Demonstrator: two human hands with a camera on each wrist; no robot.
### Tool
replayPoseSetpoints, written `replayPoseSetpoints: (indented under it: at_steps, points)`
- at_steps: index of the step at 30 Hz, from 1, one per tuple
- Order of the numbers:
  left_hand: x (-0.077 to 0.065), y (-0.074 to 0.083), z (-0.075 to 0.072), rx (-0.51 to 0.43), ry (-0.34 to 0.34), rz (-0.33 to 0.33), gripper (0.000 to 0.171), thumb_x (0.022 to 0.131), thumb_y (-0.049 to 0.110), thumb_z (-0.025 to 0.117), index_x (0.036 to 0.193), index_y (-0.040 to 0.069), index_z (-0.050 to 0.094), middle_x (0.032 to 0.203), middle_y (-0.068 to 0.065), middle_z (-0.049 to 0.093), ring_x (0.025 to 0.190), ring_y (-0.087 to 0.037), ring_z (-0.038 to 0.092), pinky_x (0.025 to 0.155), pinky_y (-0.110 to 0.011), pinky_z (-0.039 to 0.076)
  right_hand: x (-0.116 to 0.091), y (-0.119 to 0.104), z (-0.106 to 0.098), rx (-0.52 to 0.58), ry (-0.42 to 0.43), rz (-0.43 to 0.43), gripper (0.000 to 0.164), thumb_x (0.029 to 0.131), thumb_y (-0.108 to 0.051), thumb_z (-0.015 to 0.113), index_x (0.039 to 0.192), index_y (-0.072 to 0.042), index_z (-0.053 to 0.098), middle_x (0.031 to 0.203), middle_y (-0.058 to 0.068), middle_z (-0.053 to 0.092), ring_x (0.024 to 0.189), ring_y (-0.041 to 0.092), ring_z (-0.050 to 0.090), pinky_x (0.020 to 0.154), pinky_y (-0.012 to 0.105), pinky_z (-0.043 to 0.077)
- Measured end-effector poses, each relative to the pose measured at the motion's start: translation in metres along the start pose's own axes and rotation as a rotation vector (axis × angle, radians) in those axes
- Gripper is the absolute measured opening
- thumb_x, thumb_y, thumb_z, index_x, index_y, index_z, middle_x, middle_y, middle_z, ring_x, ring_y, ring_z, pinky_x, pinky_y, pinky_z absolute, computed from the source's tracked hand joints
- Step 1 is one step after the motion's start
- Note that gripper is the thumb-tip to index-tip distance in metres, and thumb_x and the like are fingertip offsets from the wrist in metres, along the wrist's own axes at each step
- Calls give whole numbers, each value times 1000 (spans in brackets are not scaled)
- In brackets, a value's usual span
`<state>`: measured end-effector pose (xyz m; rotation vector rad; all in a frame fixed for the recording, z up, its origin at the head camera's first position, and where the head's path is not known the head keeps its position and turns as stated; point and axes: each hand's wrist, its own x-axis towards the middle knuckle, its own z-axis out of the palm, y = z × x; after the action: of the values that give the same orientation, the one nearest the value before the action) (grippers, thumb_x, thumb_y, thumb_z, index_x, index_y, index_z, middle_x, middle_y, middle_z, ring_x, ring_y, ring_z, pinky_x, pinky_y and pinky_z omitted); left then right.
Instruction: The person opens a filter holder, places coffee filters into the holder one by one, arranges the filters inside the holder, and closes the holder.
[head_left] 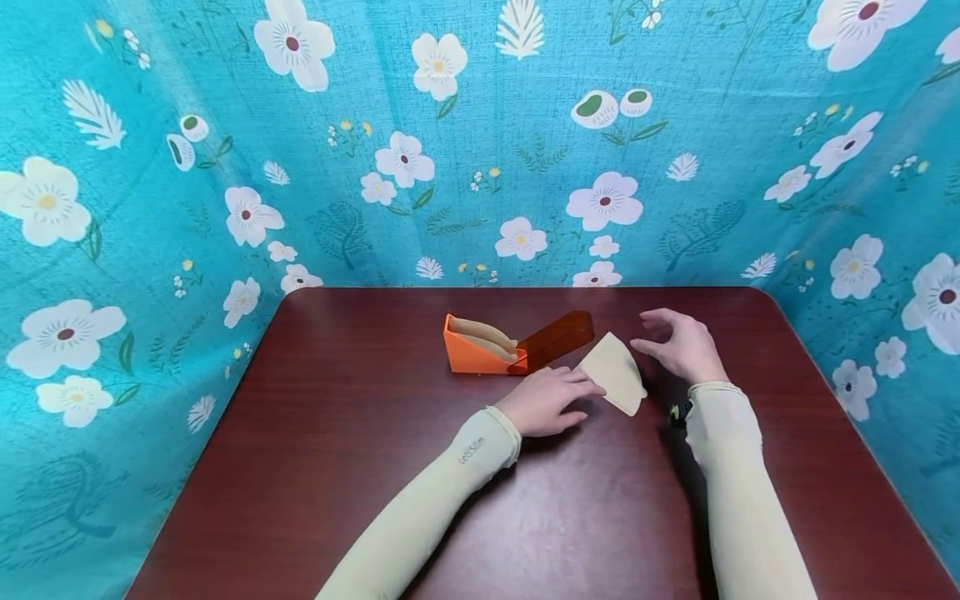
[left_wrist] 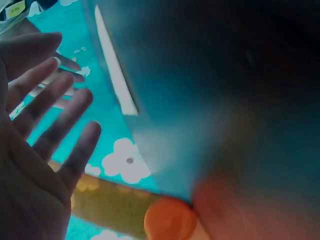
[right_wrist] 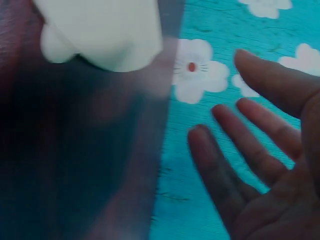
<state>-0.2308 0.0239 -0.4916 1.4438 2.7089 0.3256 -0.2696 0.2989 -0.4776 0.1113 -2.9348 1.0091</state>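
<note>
A cream cone-shaped paper coffee filter (head_left: 612, 375) lies on the dark red table, and a small tab sticks out at its rounded edge. My left hand (head_left: 553, 402) is at the filter's left side, fingers extended, the fingertips close to its edge; whether they touch it I cannot tell. To the filter's right, my right hand (head_left: 686, 343) hovers with thumb and fingers apart and nothing between them. Behind my left hand stands an orange filter holder (head_left: 472, 354) with more filters (head_left: 483, 332) upright inside. Its see-through amber lid (head_left: 558, 337) is swung out to the right.
The table (head_left: 360, 467) has a rounded far edge that meets a blue flowered cloth (head_left: 465, 167), which also hangs at both sides. A small dark object (head_left: 679, 414) shows beside the right wrist.
</note>
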Motion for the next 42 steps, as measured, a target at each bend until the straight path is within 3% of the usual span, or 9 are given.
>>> replayPoseSetpoints:
  at_steps: [5,10,15,22,27,30,36,42]
  points:
    - [15,3,15,45,-114,-76,56,101,41,65,154,29,49,159,7,48,146,-14,45,121,-35,37,1,11,13,-16,-108,34,62,90,-24,80,142,1,57,133,31,64,114,45,65,98,60,51]
    - [17,5,20,84,-208,-116,62,103,46,61,159,27,43,167,4,38,154,-16,36,126,-35,29,2,12,24,-22,-152,60,66,88,-24,82,142,4,56,134,32,61,111,46,66,93,58,55]
    - [19,8,22,124,-217,-143,60,103,48,60,158,29,45,166,6,39,153,-13,37,126,-33,28,7,6,30,-29,-175,86,70,85,-24,85,142,5,55,128,32,63,108,44,63,91,56,55]
    - [18,9,21,131,-234,-143,59,103,48,58,158,31,44,166,8,37,154,-10,34,126,-33,27,10,8,32,-38,-214,129,69,84,-23,85,138,6,55,108,25,68,93,35,63,77,43,59]
    - [16,6,18,115,-228,-141,58,103,48,59,157,30,46,166,7,39,153,-10,36,126,-33,29,7,11,30,-19,-155,74,37,88,-21,80,116,2,70,96,19,69,83,31,59,69,36,51]
    - [16,4,16,89,-170,-175,56,102,45,61,154,28,50,163,6,44,150,-13,42,122,-33,35,6,12,25,-23,-117,0,19,91,-20,78,101,-3,77,92,15,73,82,27,60,70,34,49]
    - [16,1,9,-15,135,-348,43,103,34,62,144,22,62,146,4,63,130,-13,63,106,-32,52,-2,5,5,20,-137,-110,12,91,-23,81,94,-11,79,91,7,74,86,21,58,74,31,49]
    - [14,6,3,-37,314,-371,37,104,34,61,138,20,66,133,5,71,116,-12,71,94,-29,57,-10,-12,-16,92,-145,-207,6,90,-23,83,93,-18,81,88,0,74,81,14,59,68,25,52]
